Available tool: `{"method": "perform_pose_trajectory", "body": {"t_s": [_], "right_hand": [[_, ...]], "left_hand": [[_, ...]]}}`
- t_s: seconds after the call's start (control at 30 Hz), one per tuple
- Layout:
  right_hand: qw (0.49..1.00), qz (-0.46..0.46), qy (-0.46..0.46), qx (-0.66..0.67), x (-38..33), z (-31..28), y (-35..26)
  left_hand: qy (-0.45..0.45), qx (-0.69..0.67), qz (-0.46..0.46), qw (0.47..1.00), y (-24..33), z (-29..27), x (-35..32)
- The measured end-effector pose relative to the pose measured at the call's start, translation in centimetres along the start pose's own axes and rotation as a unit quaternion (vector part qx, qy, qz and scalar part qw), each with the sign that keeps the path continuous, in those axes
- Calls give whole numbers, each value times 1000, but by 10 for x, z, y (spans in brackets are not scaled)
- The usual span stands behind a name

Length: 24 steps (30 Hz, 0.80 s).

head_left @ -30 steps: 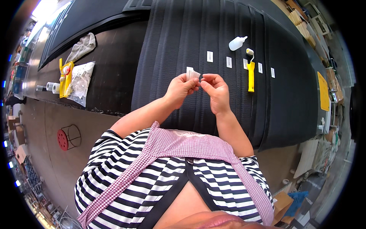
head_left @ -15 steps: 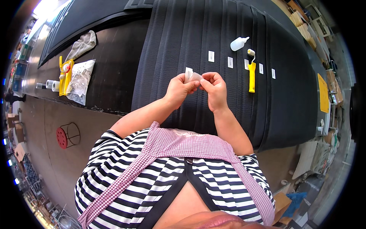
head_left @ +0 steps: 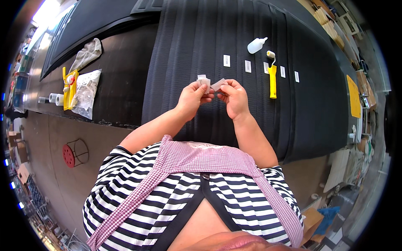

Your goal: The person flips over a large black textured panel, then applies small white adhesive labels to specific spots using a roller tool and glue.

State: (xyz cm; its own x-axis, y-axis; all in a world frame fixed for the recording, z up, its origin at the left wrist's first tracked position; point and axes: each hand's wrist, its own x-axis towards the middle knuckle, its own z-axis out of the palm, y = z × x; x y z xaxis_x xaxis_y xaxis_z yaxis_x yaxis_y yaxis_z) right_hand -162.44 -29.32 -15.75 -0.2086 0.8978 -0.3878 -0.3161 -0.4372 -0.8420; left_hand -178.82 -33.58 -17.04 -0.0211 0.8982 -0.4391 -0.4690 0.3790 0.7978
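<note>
Several small white labels point(head_left: 203, 81) are pinched in a fanned bunch between the thumb and fingers of my left hand point(head_left: 191, 99). My right hand point(head_left: 235, 98) grips a single label point(head_left: 218, 85) by its end, slightly apart from the bunch. Both hands are held over a black ribbed mat point(head_left: 180, 54). Beyond them a row of white labels lies across the mat, among them one label point(head_left: 226, 61) at the row's left end and another label point(head_left: 297, 76) at its right end. A yellow-handled roller point(head_left: 273, 81) lies over part of the row, beside a white squeeze bottle point(head_left: 256, 45).
On the dark table point(head_left: 125, 75) to the left are a clear bag of white pieces point(head_left: 87, 93), a yellow tool point(head_left: 72, 90), tape rolls point(head_left: 59, 99) and a grey cloth point(head_left: 86, 55). A red-topped stool point(head_left: 69, 155) stands on the floor. A yellow sheet point(head_left: 353, 96) lies at the right.
My right hand has drawn one label away from the bunch, leaving a gap between them. The bunch stays in my left hand. The whole view has shifted slightly.
</note>
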Motion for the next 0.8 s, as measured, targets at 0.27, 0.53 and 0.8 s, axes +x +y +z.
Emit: {"method": "perform_pose_trajectory", "body": {"t_s": [0.27,0.53,0.8], "right_hand": [[995,-8,-87,56,13,-32,-10],[975,-89,-154,-132,-2,-35,-11],[872,-170,-165,-427,-3,-17,-21]], "left_hand": [[-16,-18,-28,999,2,-8,2],[-53,-28,-46,997,9,-6,-7],[-196,147,-5,970,2,-18,4]]}}
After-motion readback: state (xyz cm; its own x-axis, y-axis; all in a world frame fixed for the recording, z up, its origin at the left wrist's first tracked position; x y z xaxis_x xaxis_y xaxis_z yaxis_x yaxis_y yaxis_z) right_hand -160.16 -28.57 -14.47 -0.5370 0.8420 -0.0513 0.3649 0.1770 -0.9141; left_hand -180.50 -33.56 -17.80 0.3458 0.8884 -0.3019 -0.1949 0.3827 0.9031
